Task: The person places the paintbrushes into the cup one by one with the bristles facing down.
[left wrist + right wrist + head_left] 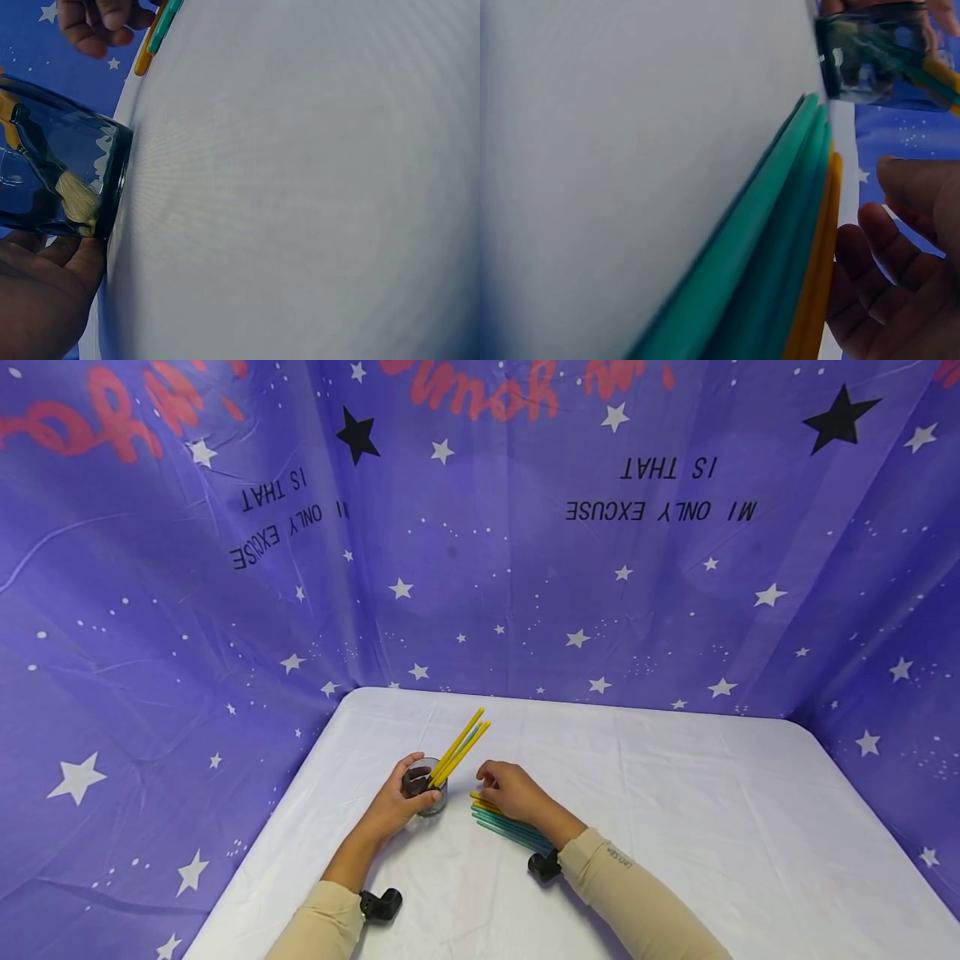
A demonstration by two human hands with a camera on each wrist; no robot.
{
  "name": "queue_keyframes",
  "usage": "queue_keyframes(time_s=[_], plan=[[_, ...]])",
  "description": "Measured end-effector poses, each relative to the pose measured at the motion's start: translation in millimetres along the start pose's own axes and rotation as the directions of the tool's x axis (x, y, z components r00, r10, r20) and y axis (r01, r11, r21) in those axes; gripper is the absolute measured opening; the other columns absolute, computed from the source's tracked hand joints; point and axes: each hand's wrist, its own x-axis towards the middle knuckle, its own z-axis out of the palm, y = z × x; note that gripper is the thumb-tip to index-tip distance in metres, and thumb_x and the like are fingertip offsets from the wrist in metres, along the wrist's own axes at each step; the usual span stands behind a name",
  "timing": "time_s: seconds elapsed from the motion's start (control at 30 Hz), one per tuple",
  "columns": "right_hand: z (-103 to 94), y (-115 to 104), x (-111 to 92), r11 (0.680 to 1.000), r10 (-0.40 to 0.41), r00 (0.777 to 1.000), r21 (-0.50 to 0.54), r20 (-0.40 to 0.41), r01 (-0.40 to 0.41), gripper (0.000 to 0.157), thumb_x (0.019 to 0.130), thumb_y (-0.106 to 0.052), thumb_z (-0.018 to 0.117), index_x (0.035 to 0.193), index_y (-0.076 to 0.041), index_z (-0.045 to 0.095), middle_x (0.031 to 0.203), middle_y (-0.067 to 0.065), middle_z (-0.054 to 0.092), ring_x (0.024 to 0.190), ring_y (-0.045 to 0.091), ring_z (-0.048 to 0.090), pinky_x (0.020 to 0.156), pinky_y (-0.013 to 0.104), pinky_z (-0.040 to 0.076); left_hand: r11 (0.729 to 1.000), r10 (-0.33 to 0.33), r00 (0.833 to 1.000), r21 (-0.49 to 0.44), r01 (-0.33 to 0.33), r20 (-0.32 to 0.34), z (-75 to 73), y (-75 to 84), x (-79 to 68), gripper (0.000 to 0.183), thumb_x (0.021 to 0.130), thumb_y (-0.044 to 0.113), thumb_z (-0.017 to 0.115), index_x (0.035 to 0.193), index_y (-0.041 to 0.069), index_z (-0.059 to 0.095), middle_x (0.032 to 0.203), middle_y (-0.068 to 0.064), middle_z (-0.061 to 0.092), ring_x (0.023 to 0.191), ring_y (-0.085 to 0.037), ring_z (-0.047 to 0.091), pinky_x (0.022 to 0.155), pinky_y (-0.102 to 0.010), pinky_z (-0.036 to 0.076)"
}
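My left hand grips a clear dark-tinted glass, thumb on the near side and fingers round the far side. Inside it, paintbrushes lean to the right with yellow handles and a teal one among them; pale bristles touch the bottom in the left wrist view. My right hand hovers over a row of teal handles and yellow handles lying on the table. In the right wrist view its thumb and fingers are loosely bent, apart from the handles, holding nothing. The right forearm hides the row's far ends.
A white cloth covers the table, whose back edge meets a purple curtain with stars and lettering. Curtain also hangs at the left and right sides. Black wrist cameras are strapped beneath both sleeves.
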Motion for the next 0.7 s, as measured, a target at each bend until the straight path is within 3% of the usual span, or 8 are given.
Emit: queue_keyframes(time_s=[0.2,0.47,0.7], plan=[[-1.8,1.2,0.0,0.997,0.020,0.998,-0.074,0.060,-0.016,0.014,0.092,-0.004,0.065,0.106,-0.008,0.067,0.084,-0.004,0.058,0.076,0.013,0.053,0.073,0.030,0.047,1.000,-0.006,1.000,0.008,0.006,-0.008,-0.5,-1.8,1.4,0.081,0.088,0.011,0.077,0.153,0.012,0.030,0.145,-0.021,0.045,0.130,-0.034,0.048,0.101,-0.041,0.044],[-4.2,-2.1,0.5,0.981,-0.024,0.993,-0.191,0.114,0.045,0.013,0.092,-0.002,0.064,0.101,-0.009,0.072,0.084,-0.003,0.064,0.077,0.012,0.055,0.077,0.034,0.049,1.000,-0.009,1.000,0.018,0.010,-0.024,-0.4,-2.8,1.5,0.082,0.086,0.010,0.078,0.153,0.013,0.031,0.145,-0.018,0.047,0.128,-0.033,0.050,0.100,-0.043,0.044],[-6.8,-3.2,1.1,0.975,-0.035,0.989,-0.214,0.143,0.066,0.013,0.093,-0.003,0.063,0.099,-0.010,0.072,0.084,-0.005,0.064,0.076,0.011,0.055,0.075,0.032,0.049,1.000,-0.005,1.000,0.025,0.006,-0.027,-0.9,-4.9,1.9,0.082,0.086,0.011,0.078,0.153,0.011,0.031,0.144,-0.020,0.047,0.127,-0.034,0.051,0.099,-0.044,0.045]])
